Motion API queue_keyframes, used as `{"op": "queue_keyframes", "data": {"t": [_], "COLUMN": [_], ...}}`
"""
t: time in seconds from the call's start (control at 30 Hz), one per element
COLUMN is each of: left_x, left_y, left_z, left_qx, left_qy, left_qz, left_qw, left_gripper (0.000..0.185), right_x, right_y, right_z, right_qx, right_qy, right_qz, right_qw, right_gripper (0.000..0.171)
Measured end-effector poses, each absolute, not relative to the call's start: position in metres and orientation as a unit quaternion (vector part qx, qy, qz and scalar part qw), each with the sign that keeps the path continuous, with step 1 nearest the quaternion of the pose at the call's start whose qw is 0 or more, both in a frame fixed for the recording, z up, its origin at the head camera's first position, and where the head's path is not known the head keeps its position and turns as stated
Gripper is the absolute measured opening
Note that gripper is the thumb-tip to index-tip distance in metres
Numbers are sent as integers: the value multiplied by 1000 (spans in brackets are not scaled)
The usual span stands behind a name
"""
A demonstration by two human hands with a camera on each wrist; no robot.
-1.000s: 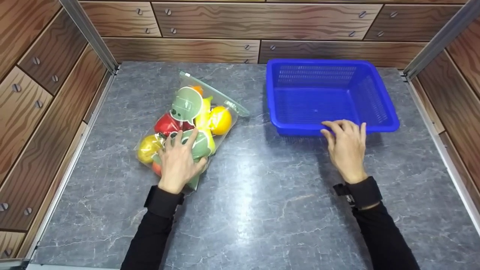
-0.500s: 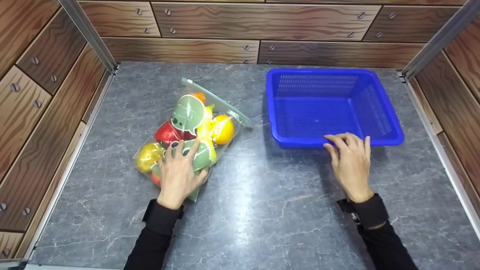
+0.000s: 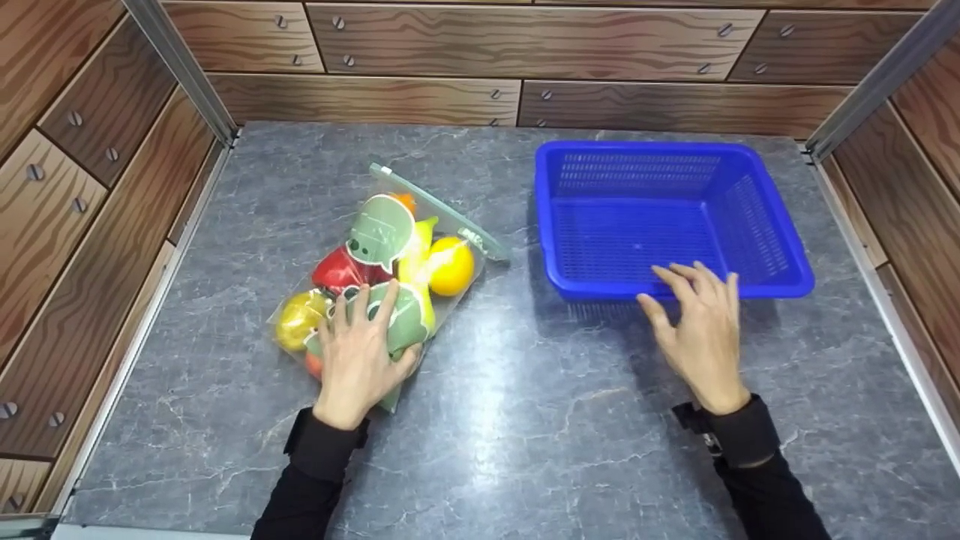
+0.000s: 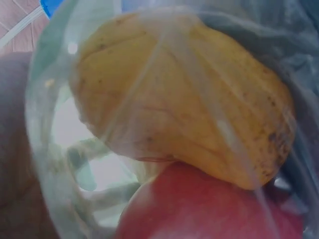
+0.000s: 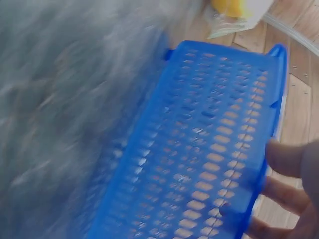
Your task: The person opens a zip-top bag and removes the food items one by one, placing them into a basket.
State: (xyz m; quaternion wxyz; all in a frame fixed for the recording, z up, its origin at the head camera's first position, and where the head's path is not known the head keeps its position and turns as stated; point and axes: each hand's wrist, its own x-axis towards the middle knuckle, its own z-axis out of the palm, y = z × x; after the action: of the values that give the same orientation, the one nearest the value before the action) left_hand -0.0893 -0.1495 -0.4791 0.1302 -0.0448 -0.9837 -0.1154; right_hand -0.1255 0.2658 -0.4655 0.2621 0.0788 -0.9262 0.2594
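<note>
A clear zip bag [image 3: 450, 225] of fruit lies left of centre on the grey table. It holds a yellow fruit [image 3: 451, 265], a red one [image 3: 335, 270] and more. My left hand [image 3: 360, 337] lies flat on its near end with the fingers spread. The left wrist view is filled by a yellow fruit [image 4: 189, 109] and a red fruit [image 4: 199, 209] under the plastic. An empty blue basket [image 3: 780, 217] stands at the right. My right hand [image 3: 697, 322] hooks its fingers [image 5: 289, 157] over the basket's near rim [image 5: 259, 149], with the thumb on the outer wall.
Wood-grain walls with metal corner posts [image 3: 180, 67] close in the table on the left, back and right. Bare grey marble tabletop [image 3: 525, 390] lies between my arms and toward the front edge.
Both the bag and the basket have slid a little toward me along the table, each with my hand still on it.
</note>
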Motion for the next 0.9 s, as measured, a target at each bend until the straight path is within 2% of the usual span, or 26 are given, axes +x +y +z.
{"op": "queue_keyframes", "data": {"t": [0.1,0.2,0.37,0.47,0.7,0.9], "left_x": [-85,-77,-61,-52,-45,-49], "left_y": [-153,-158,-166,-168,-165,-165], "left_z": [-478,-478,-481,-483,-490,-495], "left_qx": [-42,-35,-3,19,25,6], "left_qy": [-982,-980,-974,-970,-963,-956], "left_qz": [-139,-149,-163,-181,-200,-200], "left_qw": [119,131,156,162,176,215], "left_gripper": [98,100,97,96,95,93], "right_x": [-127,-128,-130,-134,-162,-191], "right_y": [244,213,156,128,88,69], "right_z": [-457,-449,-447,-451,-464,-473], "right_qx": [125,194,320,363,353,328], "right_qy": [-911,-894,-872,-871,-896,-913], "right_qz": [279,295,281,259,246,238], "right_qw": [276,276,239,205,110,54], "right_gripper": [43,44,50,54,69,71]}}
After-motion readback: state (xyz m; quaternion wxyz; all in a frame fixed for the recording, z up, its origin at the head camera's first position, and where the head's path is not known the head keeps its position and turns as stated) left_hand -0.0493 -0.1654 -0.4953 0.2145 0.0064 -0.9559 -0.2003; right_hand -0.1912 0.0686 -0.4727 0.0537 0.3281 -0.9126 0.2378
